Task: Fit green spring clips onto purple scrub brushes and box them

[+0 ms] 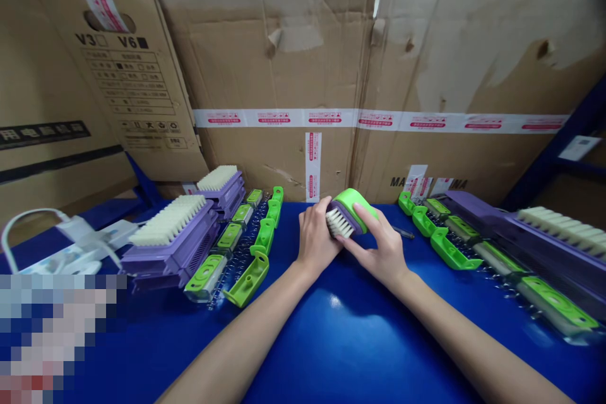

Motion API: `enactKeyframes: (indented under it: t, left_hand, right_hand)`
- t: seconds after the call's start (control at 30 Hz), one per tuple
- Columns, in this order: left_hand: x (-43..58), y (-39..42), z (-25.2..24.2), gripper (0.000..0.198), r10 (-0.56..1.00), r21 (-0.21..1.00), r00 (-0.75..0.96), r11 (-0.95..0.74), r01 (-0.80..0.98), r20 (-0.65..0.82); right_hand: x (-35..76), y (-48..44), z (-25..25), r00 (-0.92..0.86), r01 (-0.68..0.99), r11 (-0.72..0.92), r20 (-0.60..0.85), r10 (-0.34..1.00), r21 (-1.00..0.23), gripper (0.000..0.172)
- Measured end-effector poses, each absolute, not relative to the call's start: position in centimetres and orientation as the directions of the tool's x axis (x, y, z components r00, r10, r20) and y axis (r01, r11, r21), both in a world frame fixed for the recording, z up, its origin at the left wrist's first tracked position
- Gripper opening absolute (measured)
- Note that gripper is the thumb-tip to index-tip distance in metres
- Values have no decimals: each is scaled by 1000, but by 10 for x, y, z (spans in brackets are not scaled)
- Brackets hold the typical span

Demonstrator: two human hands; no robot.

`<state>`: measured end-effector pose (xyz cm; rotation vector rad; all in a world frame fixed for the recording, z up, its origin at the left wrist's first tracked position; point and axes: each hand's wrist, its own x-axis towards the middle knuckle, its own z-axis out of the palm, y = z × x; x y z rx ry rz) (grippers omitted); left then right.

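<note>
A purple scrub brush [341,222] with pale bristles and a bright green cover is held up between my two hands at the middle of the blue table. My left hand [314,233] grips its left end, fingers curled round the bristle side. From the right, my right hand [382,241] pinches it, with fingers on the green cover and the thumb below by the bristles. A dark, thin, pen-like object [403,233] lies on the table just beyond my right hand. The brush's underside is partly hidden by my fingers.
On the left stand purple bristled brush parts [170,233], clear-and-green pieces [206,277], small springs [237,259] and green covers [249,279]. Similar green covers [447,249] and purple brush parts [563,246] lie right. A power strip [89,252] sits far left. Cardboard [284,69] walls the back.
</note>
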<state>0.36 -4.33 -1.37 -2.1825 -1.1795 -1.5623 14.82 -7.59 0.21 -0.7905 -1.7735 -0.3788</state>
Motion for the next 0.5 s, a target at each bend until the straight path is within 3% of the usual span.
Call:
enactKeyframes:
  t: [0.5]
  left_hand:
    - [3,-41,-15,74,511,296,110,-644,705,852]
  right_hand:
    - [148,-76,-1,-141,669,717,914,382,-196,57]
